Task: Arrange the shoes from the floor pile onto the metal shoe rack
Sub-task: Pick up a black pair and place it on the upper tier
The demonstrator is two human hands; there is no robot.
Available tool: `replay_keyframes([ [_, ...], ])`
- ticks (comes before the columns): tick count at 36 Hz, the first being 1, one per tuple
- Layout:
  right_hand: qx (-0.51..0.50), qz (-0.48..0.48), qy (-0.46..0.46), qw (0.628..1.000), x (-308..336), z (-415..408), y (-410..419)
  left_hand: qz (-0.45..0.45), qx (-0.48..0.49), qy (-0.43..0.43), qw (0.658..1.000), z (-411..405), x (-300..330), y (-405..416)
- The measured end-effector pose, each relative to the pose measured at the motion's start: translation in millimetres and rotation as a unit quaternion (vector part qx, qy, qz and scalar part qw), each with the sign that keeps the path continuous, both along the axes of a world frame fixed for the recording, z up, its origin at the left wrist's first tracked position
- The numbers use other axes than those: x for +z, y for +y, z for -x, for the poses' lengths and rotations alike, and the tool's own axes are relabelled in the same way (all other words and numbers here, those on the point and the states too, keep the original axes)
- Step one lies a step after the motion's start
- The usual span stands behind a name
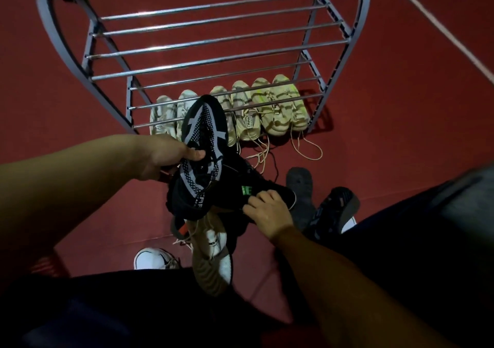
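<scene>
My left hand (171, 158) grips a black and grey knit sneaker (200, 144) by its side and holds it above the floor pile, toe toward the rack. My right hand (264, 208) closes on a second black shoe with a green tag (240, 187) lying just under the first. The metal shoe rack (203, 45) stands ahead, its upper bars bare. Several cream and white sneakers (251, 112) stand in a row at the bottom of the rack. A beige sneaker (211, 262) lies in the pile below my hands.
A white shoe (152, 258) lies on the red floor at lower left. A dark grey sole (299, 187) and a dark patterned shoe (336, 208) lie to the right of the pile. My dark-clothed legs fill the bottom of the view. A pale line (441, 24) crosses the floor at upper right.
</scene>
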State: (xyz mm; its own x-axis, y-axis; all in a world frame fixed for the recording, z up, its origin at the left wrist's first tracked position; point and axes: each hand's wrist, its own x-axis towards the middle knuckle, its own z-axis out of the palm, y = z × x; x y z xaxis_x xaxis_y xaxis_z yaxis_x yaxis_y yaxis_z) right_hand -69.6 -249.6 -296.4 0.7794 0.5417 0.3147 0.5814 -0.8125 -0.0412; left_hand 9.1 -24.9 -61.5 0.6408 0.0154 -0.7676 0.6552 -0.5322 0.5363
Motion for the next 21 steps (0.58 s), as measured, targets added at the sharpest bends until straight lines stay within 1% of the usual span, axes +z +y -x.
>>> replay_keyframes([
  [2,-0.023,0.000,-0.001,1.000,7,-4,2,0.004,0.001,-0.004,1.000,-1,0,-1],
  [4,-0.078,-0.013,0.019,0.997,13,-9,6,0.009,0.001,-0.012,1.000,-2,0,-3],
  [5,-0.122,-0.025,0.044,0.991,17,-10,8,0.011,0.001,-0.014,1.000,-2,0,-5],
  [7,-0.225,-0.041,0.143,0.963,23,-12,8,0.014,0.000,-0.015,1.000,-1,0,-8],
  [8,-0.288,-0.062,0.208,0.933,22,-14,5,0.013,-0.004,-0.014,1.000,-1,0,-9],
  [9,-0.359,-0.092,0.262,0.891,20,-15,-1,0.011,-0.008,-0.013,1.000,0,0,-10],
  [11,-0.476,-0.130,0.339,0.801,9,-19,-17,0.008,-0.012,-0.013,1.000,2,0,-11],
  [13,-0.540,-0.163,0.417,0.713,2,-26,-37,0.006,-0.021,-0.010,1.000,4,0,-13],
  [14,-0.557,-0.177,0.451,0.675,3,-31,-46,0.006,-0.025,-0.010,1.000,4,1,-13],
  [15,-0.559,-0.181,0.487,0.647,-9,-38,-56,0.003,-0.028,-0.010,1.000,6,2,-13],
  [17,-0.542,-0.167,0.525,0.635,-26,-49,-75,0.002,-0.032,-0.014,0.999,6,5,-15],
  [18,-0.516,-0.148,0.549,0.641,-34,-55,-82,0.005,-0.029,-0.018,0.999,6,7,-16],
  [19,-0.498,-0.126,0.576,0.637,-34,-60,-85,0.010,-0.022,-0.023,0.999,5,9,-16],
  [20,-0.490,-0.135,0.594,0.623,-29,-61,-86,0.014,-0.019,-0.025,0.999,5,10,-16],
  [21,-0.470,-0.128,0.609,0.626,-17,-59,-83,0.016,-0.017,-0.027,0.999,5,10,-17],
])
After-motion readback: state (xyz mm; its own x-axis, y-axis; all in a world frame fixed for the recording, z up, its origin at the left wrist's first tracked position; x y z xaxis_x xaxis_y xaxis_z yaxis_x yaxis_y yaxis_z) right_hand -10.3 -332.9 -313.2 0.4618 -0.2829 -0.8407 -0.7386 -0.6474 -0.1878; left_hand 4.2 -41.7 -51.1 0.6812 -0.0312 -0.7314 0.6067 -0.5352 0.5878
